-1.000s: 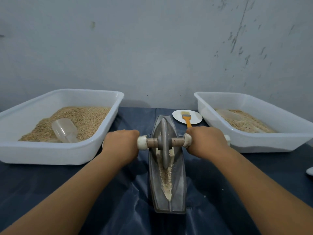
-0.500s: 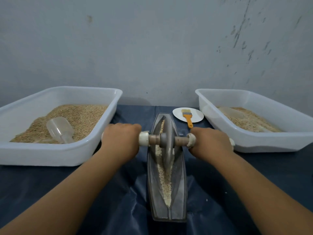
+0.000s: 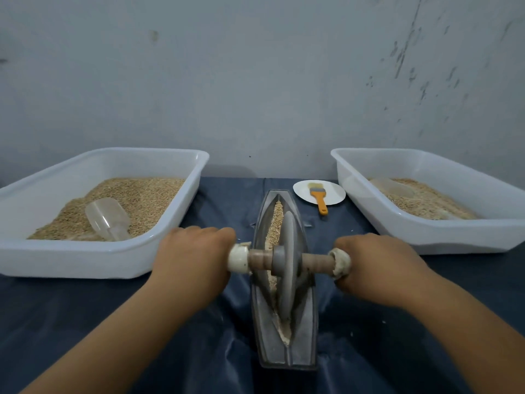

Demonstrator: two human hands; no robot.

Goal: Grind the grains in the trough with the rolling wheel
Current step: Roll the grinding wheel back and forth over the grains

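Note:
A grey boat-shaped metal trough (image 3: pixel 306 341) lies lengthwise on the dark blue cloth in front of me. Pale grains (image 3: pixel 276 220) fill its groove at the far end, and finer crushed meal shows near the close tip. The grey rolling wheel (image 3: pixel 287 265) stands on edge in the groove, about midway along. A wooden axle (image 3: pixel 316 263) runs through it. My left hand (image 3: pixel 193 263) grips the axle's left end and my right hand (image 3: pixel 377 268) grips its right end, knuckles up.
A white tub (image 3: pixel 71 260) with grain and a clear scoop (image 3: pixel 106 218) stands at the left. A second white tub (image 3: pixel 460 237) with grain stands at the right. A white plate (image 3: pixel 335 193) with an orange-handled brush (image 3: pixel 319 199) lies behind the trough. A grey wall rises behind.
Both hands have drawn the wheel toward me along the trough, from its far end to about the middle. More whole grain now shows in the far part of the groove.

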